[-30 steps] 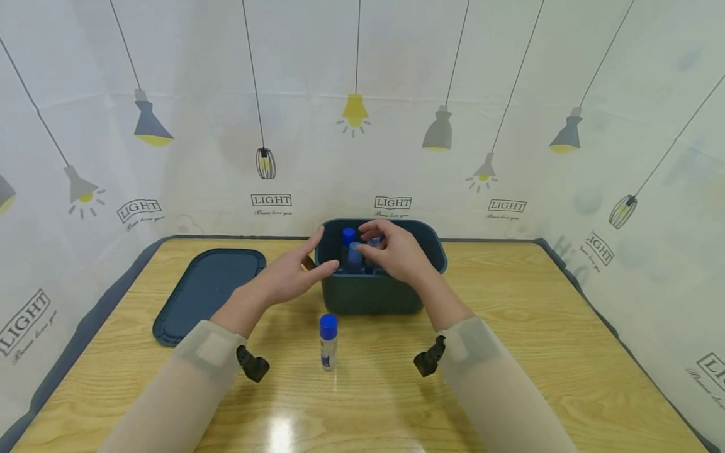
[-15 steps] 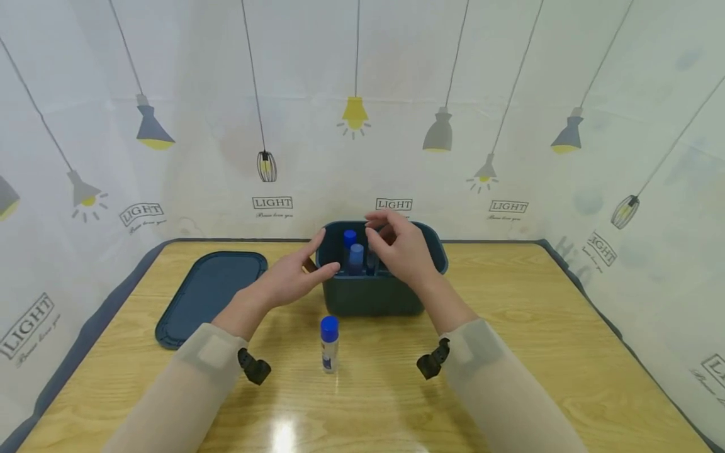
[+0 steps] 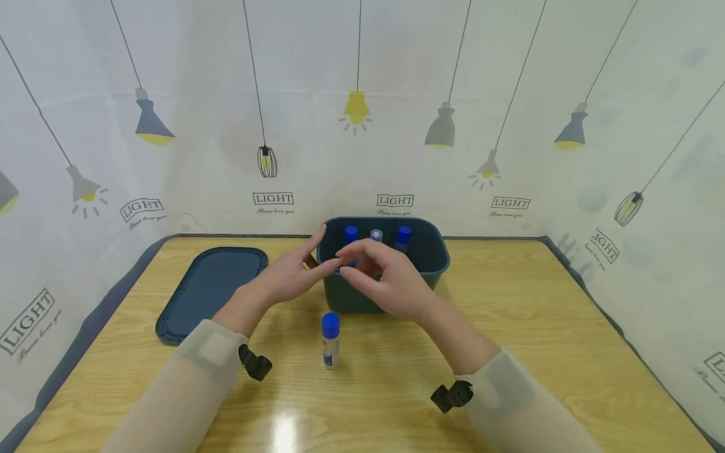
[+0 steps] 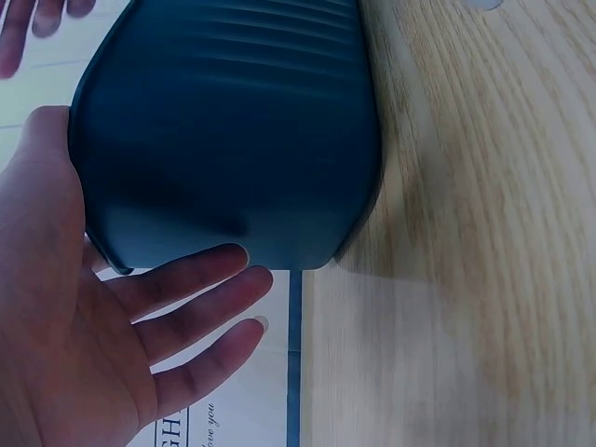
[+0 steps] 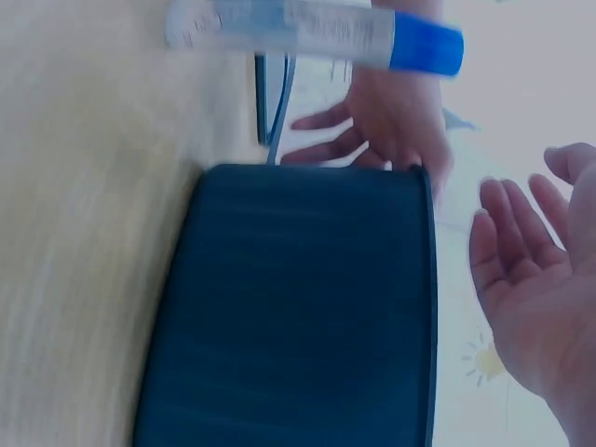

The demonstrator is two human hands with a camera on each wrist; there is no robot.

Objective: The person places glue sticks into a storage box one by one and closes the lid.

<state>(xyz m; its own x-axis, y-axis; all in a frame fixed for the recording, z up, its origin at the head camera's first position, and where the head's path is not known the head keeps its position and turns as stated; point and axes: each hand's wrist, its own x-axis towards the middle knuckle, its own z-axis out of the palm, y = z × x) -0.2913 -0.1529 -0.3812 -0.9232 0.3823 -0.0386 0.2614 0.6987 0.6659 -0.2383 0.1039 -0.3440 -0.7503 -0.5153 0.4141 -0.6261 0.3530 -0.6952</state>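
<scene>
The dark blue-green bin (image 3: 382, 292) stands at the back of the table. My left hand (image 3: 289, 274) rests at its left front corner, thumb along the front rim, index finger up the left side. In the left wrist view its other fingers (image 4: 209, 368) lie fairly straight beside the end wall. My right hand (image 3: 387, 277) hovers over the front rim, fingers loosely bent, nothing visible between them. Inside the bin are blue-capped tubes (image 3: 403, 238) and a tube with a pale end (image 3: 376, 234); the hand covers part of them. A blue-capped glue stick (image 3: 330, 343) stands upright in front.
To the left of the bin a dark blue lid (image 3: 212, 289) lies flat on the wooden table (image 3: 544, 333). A pale curtain (image 3: 317, 126) printed with lamps hangs close behind the bin and along both sides.
My right hand has moved left and nearer from over the bin's middle, uncovering the tubes behind it. My left hand, the lid and the standing glue stick have stayed in place.
</scene>
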